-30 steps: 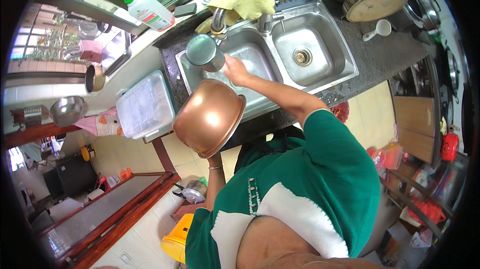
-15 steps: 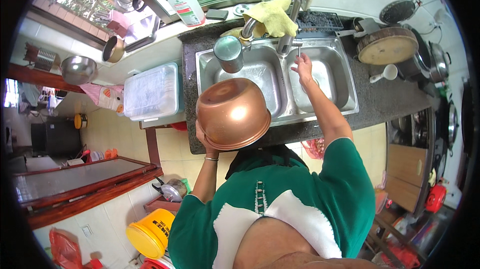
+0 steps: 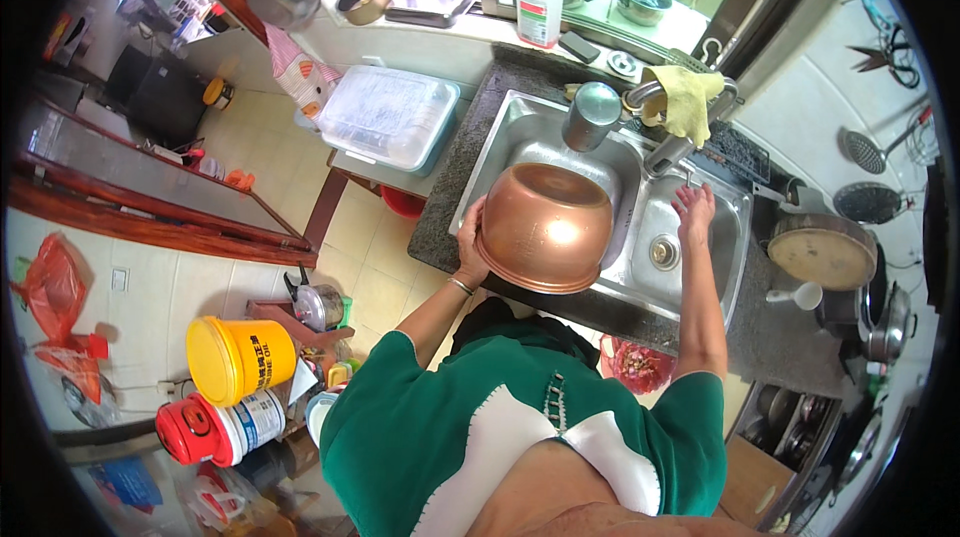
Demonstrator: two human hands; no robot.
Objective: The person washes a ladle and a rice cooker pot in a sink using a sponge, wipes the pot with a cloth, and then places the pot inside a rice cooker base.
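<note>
My left hand (image 3: 472, 245) grips the rim of a copper-coloured inner pot (image 3: 548, 222), at its left side. The pot is tipped over, with its round base facing up and its mouth toward me, above the front of the left sink basin. My fingers inside the rim are hidden. Just below the tap's small lever (image 3: 689, 177), my right hand (image 3: 693, 207) is held over the right basin with its fingers apart and nothing in it. A yellow cloth (image 3: 684, 102) is draped over the tap (image 3: 672, 154).
A metal cylinder (image 3: 592, 115) stands at the left basin's back edge. On the sill is a green-topped soap bottle (image 3: 539, 2). A lidded plastic box (image 3: 388, 115) sits left of the counter. To the right are a round wooden board (image 3: 822, 254) and a white scoop (image 3: 797, 296).
The whole view has turned, and more of the left side shows. My left hand still holds the tipped pot. My right hand's fingers have spread near the tap lever.
</note>
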